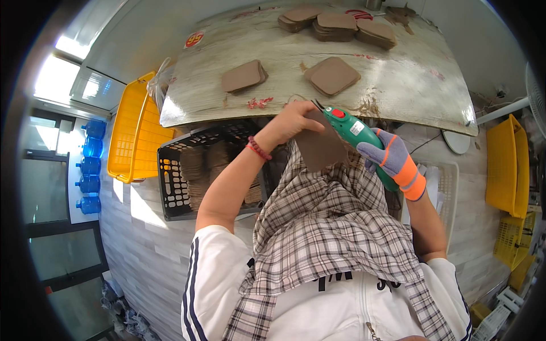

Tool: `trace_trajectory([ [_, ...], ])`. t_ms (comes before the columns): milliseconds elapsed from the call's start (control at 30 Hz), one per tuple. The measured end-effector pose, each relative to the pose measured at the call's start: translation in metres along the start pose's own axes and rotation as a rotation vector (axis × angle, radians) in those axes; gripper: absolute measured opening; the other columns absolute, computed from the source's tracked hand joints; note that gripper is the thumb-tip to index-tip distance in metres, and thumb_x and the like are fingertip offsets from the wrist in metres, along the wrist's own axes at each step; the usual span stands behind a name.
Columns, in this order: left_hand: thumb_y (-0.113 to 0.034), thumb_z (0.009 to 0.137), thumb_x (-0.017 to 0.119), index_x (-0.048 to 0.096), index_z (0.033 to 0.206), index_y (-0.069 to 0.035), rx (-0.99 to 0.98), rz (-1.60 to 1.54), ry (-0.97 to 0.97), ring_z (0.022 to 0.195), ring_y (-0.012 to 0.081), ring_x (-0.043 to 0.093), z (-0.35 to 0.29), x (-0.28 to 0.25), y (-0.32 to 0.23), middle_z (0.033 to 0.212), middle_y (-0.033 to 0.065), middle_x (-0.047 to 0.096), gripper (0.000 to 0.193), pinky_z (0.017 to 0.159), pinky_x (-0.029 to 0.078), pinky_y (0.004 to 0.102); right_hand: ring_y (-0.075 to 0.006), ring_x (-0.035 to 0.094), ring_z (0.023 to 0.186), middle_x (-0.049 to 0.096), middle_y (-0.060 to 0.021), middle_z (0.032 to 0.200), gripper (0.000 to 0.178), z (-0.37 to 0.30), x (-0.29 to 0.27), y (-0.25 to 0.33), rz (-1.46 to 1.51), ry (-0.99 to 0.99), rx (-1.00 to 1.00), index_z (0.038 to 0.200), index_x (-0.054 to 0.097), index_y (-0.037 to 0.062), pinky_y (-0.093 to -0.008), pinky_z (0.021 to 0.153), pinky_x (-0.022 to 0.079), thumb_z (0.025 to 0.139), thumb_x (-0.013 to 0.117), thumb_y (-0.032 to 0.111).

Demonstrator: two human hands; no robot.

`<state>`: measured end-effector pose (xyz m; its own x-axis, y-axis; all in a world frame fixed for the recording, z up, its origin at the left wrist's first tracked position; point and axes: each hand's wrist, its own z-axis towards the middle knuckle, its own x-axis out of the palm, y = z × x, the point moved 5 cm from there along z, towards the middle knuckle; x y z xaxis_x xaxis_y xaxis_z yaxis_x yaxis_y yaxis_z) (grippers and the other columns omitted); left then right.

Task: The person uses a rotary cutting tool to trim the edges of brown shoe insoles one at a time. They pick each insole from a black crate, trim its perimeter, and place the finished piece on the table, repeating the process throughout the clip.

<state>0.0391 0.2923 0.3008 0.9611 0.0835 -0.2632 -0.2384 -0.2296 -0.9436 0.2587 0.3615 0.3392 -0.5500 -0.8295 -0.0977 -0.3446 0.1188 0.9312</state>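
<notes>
White top [324, 312] fabric fills the bottom of the frame, with a plaid apron [335, 233] over it reaching up to the centre. Just above the apron, the bare left hand [293, 122], a red bead bracelet [259, 149] at its wrist, has its fingers closed on the upper edge of a dark brown flat piece [319, 146], which hangs at the centre of the frame. Right of it, the right hand [392, 156], in a grey and orange glove, has its fingers curled around a green handheld cutter [354, 129]; the tool's dark tip is just beside the left hand.

Left of centre, a black crate [164, 190] holds stacks of brown pieces [196, 176]; a whitish basket [452, 187] stands right of centre. Across the top, a worn counter [205, 108] carries two small piles of brown pieces, left [244, 77] and right [333, 77], then three more stacks [335, 27] behind, beside red-handled scissors [359, 14]. Yellow baskets stand at upper left [136, 131] and far right [506, 165]; blue bottles [88, 166] line the left side.
</notes>
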Motion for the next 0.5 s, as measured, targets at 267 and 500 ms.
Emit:
trace_trajectory([
  [267, -0.012, 0.083, 0.063, 0.053, 0.116, 0.004, -0.033, -0.045, -0.948, 0.105, 0.0242, 0.055, -0.003, -0.243, 0.103, 0.114, 0.0149, 0.058, 0.038, 0.090, 0.045, 0.0353, -0.0077, 0.054, 0.051, 0.057, -0.0028, 0.069, 0.038, -0.013, -0.032, -0.022, 0.009, -0.094, 0.043, 0.105, 0.054, -0.0020, -0.0225, 0.044, 0.044, 0.083, 0.069, 0.025],
  [500, -0.038, 0.082, 0.063, 0.050, 0.126, -0.003, 0.288, 1.080, -0.814, 0.135, 0.0376, 0.021, 0.067, -0.081, 0.021, 0.140, 0.0205, 0.036, 0.058, 0.109, 0.012, 0.0534, -0.0084, 0.053, 0.050, 0.056, -0.0035, 0.067, 0.039, -0.017, -0.047, -0.053, 0.031, -0.228, 0.062, 0.103, 0.054, -0.0026, -0.0228, 0.044, 0.043, 0.083, 0.069, 0.026],
])
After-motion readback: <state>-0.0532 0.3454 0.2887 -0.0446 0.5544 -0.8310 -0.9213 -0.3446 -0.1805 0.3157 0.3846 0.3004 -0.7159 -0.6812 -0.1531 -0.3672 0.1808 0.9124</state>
